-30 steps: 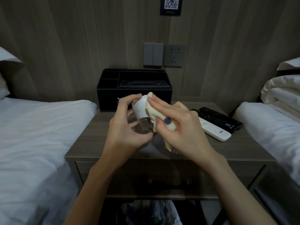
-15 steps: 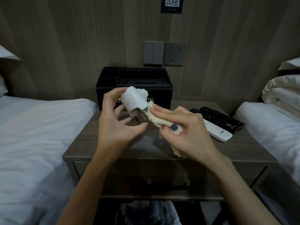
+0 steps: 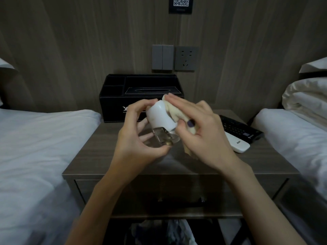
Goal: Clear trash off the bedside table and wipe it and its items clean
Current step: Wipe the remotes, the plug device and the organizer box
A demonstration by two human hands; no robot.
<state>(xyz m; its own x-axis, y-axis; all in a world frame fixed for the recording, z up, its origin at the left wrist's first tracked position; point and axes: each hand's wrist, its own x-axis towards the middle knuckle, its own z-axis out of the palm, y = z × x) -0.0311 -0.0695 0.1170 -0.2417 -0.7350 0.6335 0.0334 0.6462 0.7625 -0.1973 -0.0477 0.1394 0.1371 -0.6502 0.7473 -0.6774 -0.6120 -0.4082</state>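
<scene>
A hotel twin room: a wooden bedside table (image 3: pixel 106 156) stands at centre between two white-sheeted beds (image 3: pixel 35 147), with a leather tissue-box organiser (image 3: pixel 115 101) at its back, remote controls (image 3: pixel 238 131) at right, and a QR-code plaque (image 3: pixel 180 4) on the panelled wall at top centre.

cloth (image 3: pixel 170 109) mostly under right hand (image 3: pixel 203 133), QR sign (image 3: pixel 180 5) cut by top edge
</scene>
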